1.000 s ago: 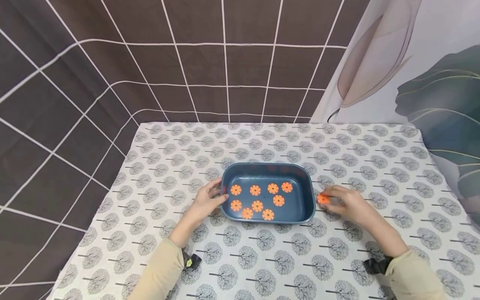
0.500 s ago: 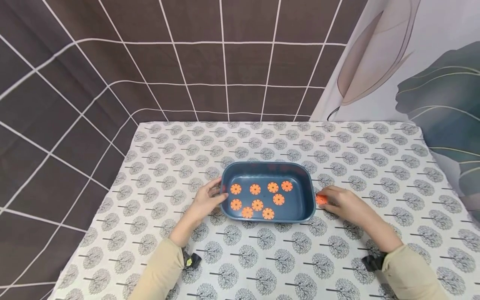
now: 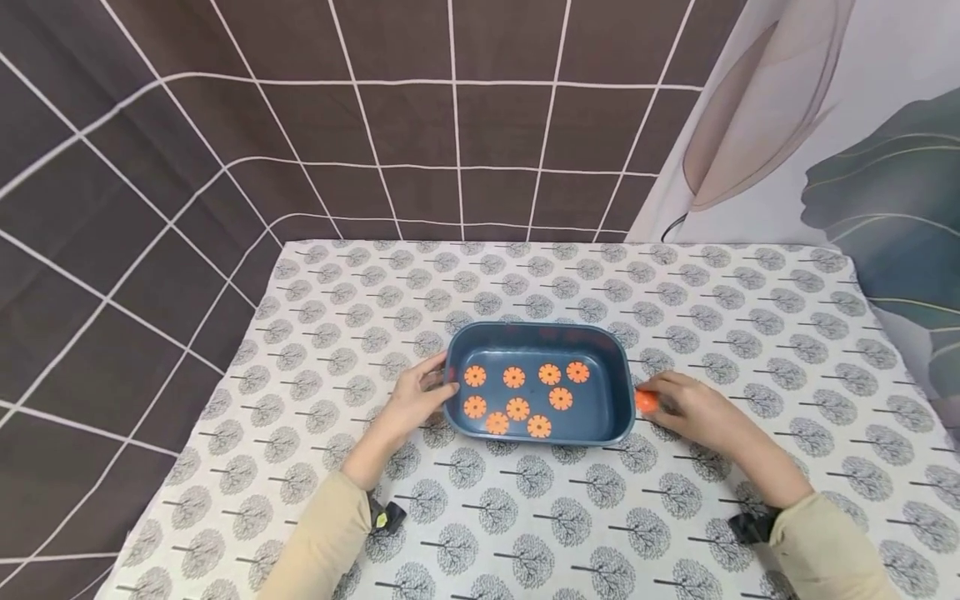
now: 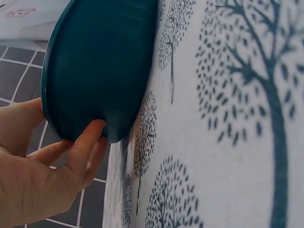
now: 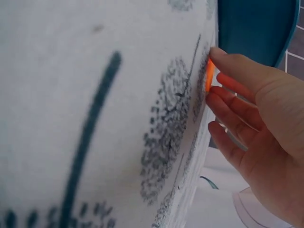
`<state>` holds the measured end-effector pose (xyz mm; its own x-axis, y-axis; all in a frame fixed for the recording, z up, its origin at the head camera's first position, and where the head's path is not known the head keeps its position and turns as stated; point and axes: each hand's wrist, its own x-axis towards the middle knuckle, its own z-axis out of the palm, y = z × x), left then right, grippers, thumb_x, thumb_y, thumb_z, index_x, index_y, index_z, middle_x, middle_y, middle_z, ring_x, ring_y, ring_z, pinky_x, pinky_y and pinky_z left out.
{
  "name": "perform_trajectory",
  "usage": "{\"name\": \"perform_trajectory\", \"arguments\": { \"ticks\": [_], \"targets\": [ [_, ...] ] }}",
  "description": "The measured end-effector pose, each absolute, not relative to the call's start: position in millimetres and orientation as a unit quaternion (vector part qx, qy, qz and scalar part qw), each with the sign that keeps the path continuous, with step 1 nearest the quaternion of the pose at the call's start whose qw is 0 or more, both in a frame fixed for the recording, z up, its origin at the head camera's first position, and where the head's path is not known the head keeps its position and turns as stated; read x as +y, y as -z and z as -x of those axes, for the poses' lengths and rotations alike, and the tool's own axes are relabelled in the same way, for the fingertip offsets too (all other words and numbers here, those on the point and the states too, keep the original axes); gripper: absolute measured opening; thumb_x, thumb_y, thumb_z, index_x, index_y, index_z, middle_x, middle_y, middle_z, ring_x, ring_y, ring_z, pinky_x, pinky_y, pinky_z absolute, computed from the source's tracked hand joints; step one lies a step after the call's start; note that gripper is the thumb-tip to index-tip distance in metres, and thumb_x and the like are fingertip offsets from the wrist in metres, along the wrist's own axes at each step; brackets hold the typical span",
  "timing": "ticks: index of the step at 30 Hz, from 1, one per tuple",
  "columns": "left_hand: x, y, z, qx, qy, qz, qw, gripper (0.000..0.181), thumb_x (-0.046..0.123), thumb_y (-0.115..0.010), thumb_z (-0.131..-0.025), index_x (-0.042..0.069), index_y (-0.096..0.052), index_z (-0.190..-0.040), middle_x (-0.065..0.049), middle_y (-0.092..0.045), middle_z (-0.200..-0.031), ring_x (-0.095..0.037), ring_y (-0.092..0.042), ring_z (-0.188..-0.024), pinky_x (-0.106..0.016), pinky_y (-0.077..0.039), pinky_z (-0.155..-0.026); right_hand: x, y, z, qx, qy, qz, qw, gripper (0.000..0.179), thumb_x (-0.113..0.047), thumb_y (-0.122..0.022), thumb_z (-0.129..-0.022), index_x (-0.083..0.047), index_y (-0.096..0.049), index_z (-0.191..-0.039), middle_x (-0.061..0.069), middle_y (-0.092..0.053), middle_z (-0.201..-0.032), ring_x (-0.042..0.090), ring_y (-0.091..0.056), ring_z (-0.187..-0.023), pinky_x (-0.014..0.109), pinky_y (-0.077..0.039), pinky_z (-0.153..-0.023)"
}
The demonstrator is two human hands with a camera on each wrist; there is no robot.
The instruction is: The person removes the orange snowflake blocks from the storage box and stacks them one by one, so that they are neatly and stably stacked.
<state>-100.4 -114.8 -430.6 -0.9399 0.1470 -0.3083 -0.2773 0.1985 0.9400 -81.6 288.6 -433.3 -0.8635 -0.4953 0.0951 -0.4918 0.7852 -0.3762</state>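
A dark blue plastic bin stands on the table with several flat orange notched discs lying spread over its floor. My left hand holds the bin's left end, thumb over the rim and fingers against the outer wall, as the left wrist view shows from close up. Just outside the bin's right end, an orange notched disc lies at the cloth. Between thumb and fingers my right hand pinches this disc, covering most of it; only an orange edge shows in the right wrist view.
A white cloth with grey tree prints covers the table. Behind and to the left hangs a dark curtain with white grid lines. A pale leaf-patterned curtain hangs at the right.
My right hand has shifted slightly left towards the bin with the orange disc, and its fingers cover more of it. The left hand and the bin stay in place.
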Motion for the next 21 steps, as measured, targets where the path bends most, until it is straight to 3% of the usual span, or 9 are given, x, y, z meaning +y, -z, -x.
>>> {"name": "perform_trajectory", "arguments": {
  "ticks": [10, 14, 21],
  "targets": [
    [-116.6, 426.8, 94.1, 0.751, -0.638, 0.031, 0.166, 0.064, 0.003, -0.061, -0.083, 0.006, -0.037, -0.142, -0.024, -0.049, -0.132, -0.035, -0.056, -0.112, -0.034, -0.057, -0.080, 291.4, 431.4, 84.5, 0.947, 0.217, 0.238, 0.015, 0.038, -0.025, -0.071, -0.081, -0.006, -0.064, -0.113, 0.011, -0.062, -0.112, 0.035, -0.060, -0.102, 0.054, -0.050, -0.086],
    [-118.5, 436.7, 96.1, 0.747, -0.643, 0.030, 0.165, 0.066, 0.004, -0.063, -0.082, 0.007, -0.037, -0.142, -0.022, -0.051, -0.129, -0.033, -0.058, -0.108, -0.033, -0.058, -0.079, 290.9, 427.9, 88.5, 0.946, 0.219, 0.238, 0.005, 0.037, -0.019, -0.070, -0.083, -0.005, -0.062, -0.115, 0.014, -0.061, -0.114, 0.036, -0.059, -0.103, 0.054, -0.050, -0.086],
    [-118.4, 437.6, 98.4, 0.751, -0.641, 0.026, 0.160, 0.067, 0.004, -0.063, -0.082, 0.007, -0.035, -0.143, -0.024, -0.051, -0.129, -0.033, -0.059, -0.107, -0.033, -0.058, -0.079, 281.6, 415.4, 104.4, 0.928, 0.227, 0.275, -0.107, 0.038, -0.007, -0.073, -0.075, -0.002, -0.063, -0.112, 0.016, -0.065, -0.107, 0.034, -0.061, -0.097, 0.052, -0.053, -0.081]
  ]
}}
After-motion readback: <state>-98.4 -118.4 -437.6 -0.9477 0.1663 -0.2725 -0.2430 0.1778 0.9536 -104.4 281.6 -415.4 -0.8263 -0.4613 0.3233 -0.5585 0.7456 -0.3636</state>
